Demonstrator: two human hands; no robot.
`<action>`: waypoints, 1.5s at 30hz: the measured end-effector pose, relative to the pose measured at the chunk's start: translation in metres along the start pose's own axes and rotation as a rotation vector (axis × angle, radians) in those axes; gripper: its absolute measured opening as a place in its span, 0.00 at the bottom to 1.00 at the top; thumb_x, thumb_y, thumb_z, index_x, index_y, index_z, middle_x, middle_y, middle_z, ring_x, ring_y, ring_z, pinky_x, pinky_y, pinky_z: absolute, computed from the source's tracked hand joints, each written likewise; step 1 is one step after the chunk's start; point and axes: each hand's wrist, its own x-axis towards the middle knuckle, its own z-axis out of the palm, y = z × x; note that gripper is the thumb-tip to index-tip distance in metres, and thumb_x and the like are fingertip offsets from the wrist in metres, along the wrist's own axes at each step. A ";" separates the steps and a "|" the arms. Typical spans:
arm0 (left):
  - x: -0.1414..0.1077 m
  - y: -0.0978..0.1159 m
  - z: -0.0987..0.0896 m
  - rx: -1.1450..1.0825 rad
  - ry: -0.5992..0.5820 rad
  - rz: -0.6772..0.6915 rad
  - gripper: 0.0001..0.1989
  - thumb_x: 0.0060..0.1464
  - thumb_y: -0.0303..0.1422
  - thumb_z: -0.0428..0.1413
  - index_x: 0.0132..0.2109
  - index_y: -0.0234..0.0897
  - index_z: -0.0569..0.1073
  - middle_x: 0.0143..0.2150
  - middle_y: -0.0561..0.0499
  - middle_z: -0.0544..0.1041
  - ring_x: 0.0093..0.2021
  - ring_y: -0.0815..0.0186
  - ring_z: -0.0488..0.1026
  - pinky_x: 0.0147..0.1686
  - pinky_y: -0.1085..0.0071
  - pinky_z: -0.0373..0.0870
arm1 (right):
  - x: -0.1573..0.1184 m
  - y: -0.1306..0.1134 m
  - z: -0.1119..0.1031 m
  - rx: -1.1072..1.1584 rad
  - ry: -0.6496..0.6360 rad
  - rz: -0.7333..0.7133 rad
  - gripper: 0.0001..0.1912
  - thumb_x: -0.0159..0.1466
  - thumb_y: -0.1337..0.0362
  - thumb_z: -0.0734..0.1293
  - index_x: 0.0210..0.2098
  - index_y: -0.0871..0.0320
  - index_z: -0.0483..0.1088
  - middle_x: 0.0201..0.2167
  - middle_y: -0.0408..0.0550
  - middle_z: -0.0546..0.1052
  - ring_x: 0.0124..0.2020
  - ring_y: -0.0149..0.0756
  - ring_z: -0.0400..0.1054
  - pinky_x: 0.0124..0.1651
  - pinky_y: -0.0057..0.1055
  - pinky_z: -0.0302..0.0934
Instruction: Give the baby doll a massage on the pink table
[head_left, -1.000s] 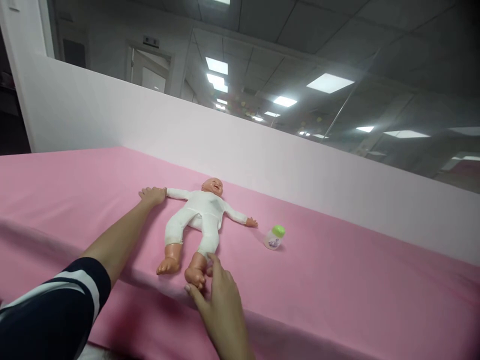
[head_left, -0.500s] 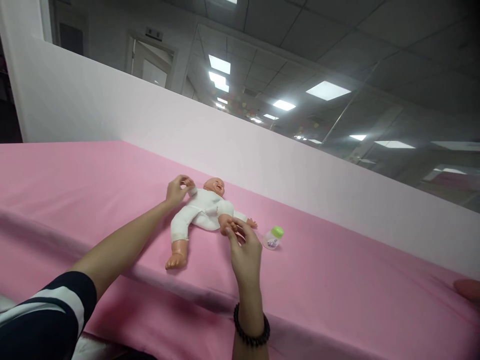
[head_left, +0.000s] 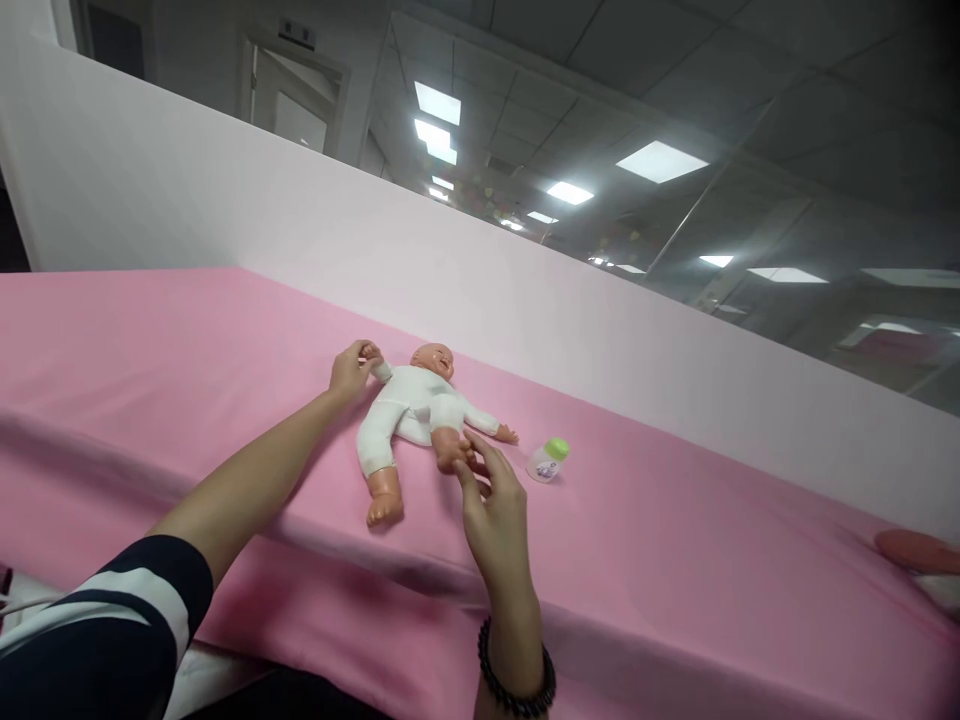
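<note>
A baby doll (head_left: 426, 392) in a white suit lies on its back on the pink cloth, its head toward the white wall. My left hand (head_left: 351, 370) pinches the doll's hand at the end of its arm on the left. With thumb and fingers, my right hand (head_left: 495, 500) grips the doll's foot (head_left: 450, 450) on the right. The doll's other foot (head_left: 385, 498) rests free on the cloth. Just right of the doll's outstretched arm, a small clear bottle (head_left: 546, 463) with a green cap leans on the cloth.
The pink cloth (head_left: 675, 560) covers a long surface with a front edge near me. A white wall (head_left: 562, 340) runs behind it, with glass above. At the far right edge lies a reddish object (head_left: 915, 550), partly cut off.
The doll's free foot has shifted right, and its foot in my right hand is slightly lower against its body. The view has tilted slightly, and more of the reddish object shows.
</note>
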 end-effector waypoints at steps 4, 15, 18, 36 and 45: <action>0.011 -0.032 -0.010 -0.004 0.185 -0.439 0.07 0.51 0.30 0.62 0.38 0.38 0.71 0.37 0.47 0.78 0.42 0.57 0.75 0.47 0.62 0.72 | -0.046 0.018 -0.015 -0.129 -0.066 -0.058 0.15 0.71 0.66 0.58 0.53 0.55 0.73 0.47 0.53 0.77 0.47 0.41 0.74 0.46 0.34 0.71; 0.006 -0.011 0.008 -0.262 0.067 -0.176 0.14 0.50 0.32 0.63 0.46 0.38 0.73 0.49 0.44 0.79 0.49 0.58 0.77 0.53 0.61 0.72 | -0.017 0.017 -0.011 -0.104 -0.034 -0.234 0.19 0.73 0.67 0.56 0.58 0.52 0.70 0.59 0.52 0.74 0.61 0.43 0.68 0.60 0.41 0.67; -0.007 0.005 0.015 -0.240 -0.169 0.082 0.13 0.54 0.35 0.60 0.47 0.38 0.76 0.49 0.46 0.80 0.50 0.58 0.76 0.56 0.60 0.70 | 0.017 0.005 0.013 0.039 -0.184 -0.217 0.20 0.73 0.68 0.55 0.59 0.52 0.70 0.60 0.50 0.73 0.62 0.41 0.67 0.62 0.40 0.66; 0.008 -0.025 0.015 -0.272 0.245 -0.481 0.11 0.54 0.27 0.57 0.44 0.41 0.66 0.46 0.46 0.76 0.49 0.58 0.75 0.53 0.58 0.73 | -0.037 0.020 -0.036 0.098 -0.597 -0.054 0.16 0.73 0.65 0.59 0.55 0.50 0.74 0.57 0.50 0.76 0.58 0.39 0.71 0.62 0.36 0.66; 0.000 -0.003 0.011 -0.225 0.145 -0.295 0.10 0.55 0.30 0.58 0.44 0.40 0.69 0.47 0.47 0.77 0.49 0.59 0.75 0.54 0.61 0.72 | -0.019 0.015 -0.017 0.175 -0.418 -0.132 0.18 0.74 0.63 0.59 0.60 0.49 0.73 0.64 0.50 0.71 0.67 0.43 0.63 0.68 0.45 0.61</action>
